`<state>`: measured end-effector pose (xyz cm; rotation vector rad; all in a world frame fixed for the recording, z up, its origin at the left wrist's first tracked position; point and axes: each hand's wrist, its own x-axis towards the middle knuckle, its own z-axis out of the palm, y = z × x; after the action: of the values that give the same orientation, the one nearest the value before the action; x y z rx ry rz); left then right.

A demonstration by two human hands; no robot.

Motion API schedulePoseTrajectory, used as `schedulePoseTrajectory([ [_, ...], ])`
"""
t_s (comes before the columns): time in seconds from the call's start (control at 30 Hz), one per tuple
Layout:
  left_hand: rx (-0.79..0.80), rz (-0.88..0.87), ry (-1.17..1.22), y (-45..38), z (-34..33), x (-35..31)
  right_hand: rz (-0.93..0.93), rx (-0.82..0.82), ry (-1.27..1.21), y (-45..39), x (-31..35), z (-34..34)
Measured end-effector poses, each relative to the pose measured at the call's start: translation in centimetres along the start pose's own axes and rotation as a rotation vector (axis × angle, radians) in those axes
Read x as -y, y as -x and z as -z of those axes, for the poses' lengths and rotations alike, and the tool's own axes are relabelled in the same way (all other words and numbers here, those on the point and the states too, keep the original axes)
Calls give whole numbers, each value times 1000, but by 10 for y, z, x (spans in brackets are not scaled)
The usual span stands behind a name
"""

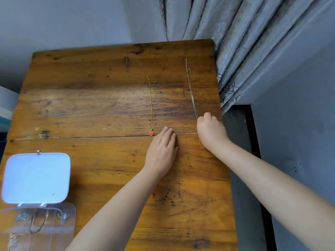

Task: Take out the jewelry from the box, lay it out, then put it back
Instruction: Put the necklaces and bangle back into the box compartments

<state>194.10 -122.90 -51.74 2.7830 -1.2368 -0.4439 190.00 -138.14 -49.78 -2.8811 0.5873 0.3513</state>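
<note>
wooden table (90, 109) | on it: open jewelry box (36, 178), heart-pendant necklace (151, 105), silver chain (191, 91)

A home room: worn wooden table (108, 109) set against grey curtains (244, 42) and painted wall (63, 20).

one head-worn wide-angle view looks steeply down and forward over the wooden table (101, 109), close above it.

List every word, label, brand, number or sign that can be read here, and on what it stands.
None: no readable text in this view.
White box lid: blank.
Clear plastic jewelry box: no label visible.
Wooden table: only grain and scratches.
Grey curtain: dark line pattern, no letters.
</note>
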Motion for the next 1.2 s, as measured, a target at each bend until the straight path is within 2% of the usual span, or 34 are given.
schedulePoseTrajectory([
  [0.1,86,-70,8,11,-14,-3,-18,27,15,15,-10,-6],
  [0.17,93,-72,21,13,-20,-2,-42,46,-99,27,-19,-10],
  [0.43,57,34,64,27,-12,0,-26,136,-968,87,-5,20],
  [0.63,-59,-13,74,109,8,49,-85,44,-1461,99,67,42],
  [0.7,-47,-15,30,147,16,79,-136,42,-1598,107,104,44],
  [0.97,-92,112,28,302,18,229,-173,67,-1754,168,261,31],
  [1.07,-46,259,68,340,20,276,-141,78,-1791,189,315,26],
  [1.2,-103,484,250,356,15,309,-85,141,-1814,202,373,23],
])
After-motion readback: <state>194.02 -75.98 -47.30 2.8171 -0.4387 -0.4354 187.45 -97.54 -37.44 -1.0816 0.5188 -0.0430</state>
